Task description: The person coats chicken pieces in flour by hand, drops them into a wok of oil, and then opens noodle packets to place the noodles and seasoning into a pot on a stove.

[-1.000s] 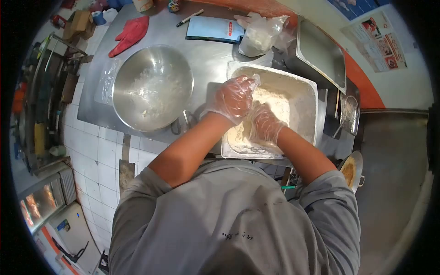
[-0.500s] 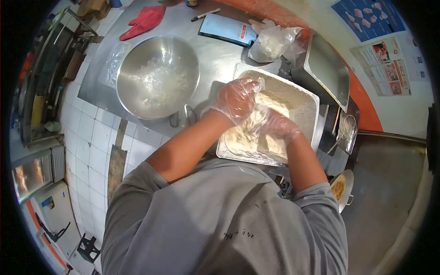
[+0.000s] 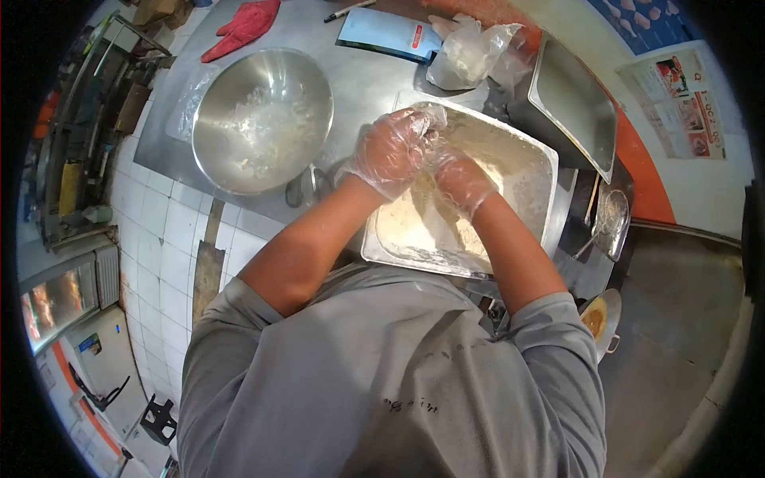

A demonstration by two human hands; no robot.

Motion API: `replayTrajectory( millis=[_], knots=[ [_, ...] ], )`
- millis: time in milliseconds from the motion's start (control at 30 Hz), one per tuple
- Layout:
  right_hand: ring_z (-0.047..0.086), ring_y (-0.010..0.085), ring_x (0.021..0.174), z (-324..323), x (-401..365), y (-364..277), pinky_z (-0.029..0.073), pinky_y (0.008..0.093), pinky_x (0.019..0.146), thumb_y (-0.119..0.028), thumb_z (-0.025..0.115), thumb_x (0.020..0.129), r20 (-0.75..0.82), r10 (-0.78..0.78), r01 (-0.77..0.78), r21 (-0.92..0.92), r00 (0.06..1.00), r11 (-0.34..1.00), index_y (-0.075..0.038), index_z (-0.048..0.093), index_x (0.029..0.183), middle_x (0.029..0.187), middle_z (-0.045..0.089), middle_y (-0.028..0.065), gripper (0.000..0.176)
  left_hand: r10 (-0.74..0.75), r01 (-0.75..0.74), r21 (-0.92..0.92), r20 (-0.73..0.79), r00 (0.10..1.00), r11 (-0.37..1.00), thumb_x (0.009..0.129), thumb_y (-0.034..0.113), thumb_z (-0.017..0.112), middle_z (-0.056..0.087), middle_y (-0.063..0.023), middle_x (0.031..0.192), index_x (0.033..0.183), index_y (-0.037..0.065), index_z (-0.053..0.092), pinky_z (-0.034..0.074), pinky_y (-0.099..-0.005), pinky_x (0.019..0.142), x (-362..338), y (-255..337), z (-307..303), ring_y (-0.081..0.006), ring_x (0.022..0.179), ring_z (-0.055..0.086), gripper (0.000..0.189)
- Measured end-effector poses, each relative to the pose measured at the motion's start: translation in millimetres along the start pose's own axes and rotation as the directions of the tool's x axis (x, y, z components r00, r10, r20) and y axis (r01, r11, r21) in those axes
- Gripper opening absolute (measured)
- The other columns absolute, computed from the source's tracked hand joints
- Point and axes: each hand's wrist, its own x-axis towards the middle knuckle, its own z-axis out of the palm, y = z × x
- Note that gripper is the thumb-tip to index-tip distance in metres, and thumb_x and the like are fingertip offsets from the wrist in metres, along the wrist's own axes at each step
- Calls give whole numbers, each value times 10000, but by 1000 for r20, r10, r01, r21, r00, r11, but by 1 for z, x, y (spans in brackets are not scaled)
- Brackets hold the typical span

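Note:
Both of my hands wear clear plastic gloves and are close together over a rectangular metal pan (image 3: 542, 215) of pale flour (image 3: 410, 219). Near the pan's far left corner, my left hand (image 3: 388, 155) is closed with its fingers curled inward. My right hand (image 3: 460, 182) meets it at the fingertips, its fingers pressed together. Whatever lies between the fingers is hidden by the gloves and the hands themselves. Flour lies in the pan below them and is smeared over its walls.
Left on the metal table is a large steel bowl (image 3: 263, 163) with white residue. Behind are a red glove (image 3: 241, 28), a blue package (image 3: 388, 33) and a plastic bag (image 3: 470, 57). A deep metal container (image 3: 575, 99), a strainer (image 3: 611, 219) and a frying pan (image 3: 607, 323) stand right.
My right hand has risen from the flour toward the far left and now meets my left hand. The left hand has shifted slightly. The whole view has moved a little too.

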Motion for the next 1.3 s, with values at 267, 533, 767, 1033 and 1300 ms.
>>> replayTrajectory(
  millis=[267, 533, 767, 1033, 1300],
  knots=[
    [693, 400, 991, -31, -48, 23, 564, 496, 894, -190, 619, 948, 223, 199, -226, 102, 954, 969, -17, 684, 1143, 1083, 697, 267, 269, -36, 39, -172, 18, 999, 984, 940, -58, 557, 713, -88, 1080, 1209, 0, 698, 560, -291, 830, -7, -24, 15, -153, 900, 656, 309],
    [694, 372, 956, -5, -52, 10, 574, 447, 855, -200, 681, 932, 171, 381, -386, -2, 909, 922, -48, 726, 1036, 1065, 721, 212, 190, 132, -131, 4, -28, 991, 991, 888, -38, 562, 717, -142, 1076, 1177, 49, 710, 577, -368, 832, -1, -7, 5, -285, 903, 695, 336],
    [651, 177, 802, -79, -60, 6, 530, 331, 769, -249, 715, 987, -372, 589, -228, 674, 717, 703, 50, 748, 1006, 822, 682, 99, 302, 264, -244, 179, -104, 959, 953, 889, 22, 607, 714, -134, 1036, 1121, 74, 713, 577, -413, 831, -2, -18, 11, -337, 905, 691, 260],
    [646, 236, 811, -58, -107, -11, 528, 388, 776, -263, 727, 982, 324, 794, -584, 810, 514, 48, 16, 761, 1012, 895, 714, 126, 283, 120, -112, 168, -37, 992, 979, 935, 102, 654, 715, -140, 1068, 1138, 70, 707, 580, -445, 883, -10, -22, 13, -337, 970, 696, 212],
    [728, 223, 879, -95, -148, -12, 586, 364, 804, -71, 689, 946, -123, 674, -467, 631, 728, 620, -13, 730, 1144, 1017, 765, 168, 210, 140, -140, 253, 16, 990, 957, 955, 212, 735, 682, -173, 1271, 1286, 103, 696, 529, -483, 1027, -16, -61, 14, -361, 1194, 649, 350]
  ],
)
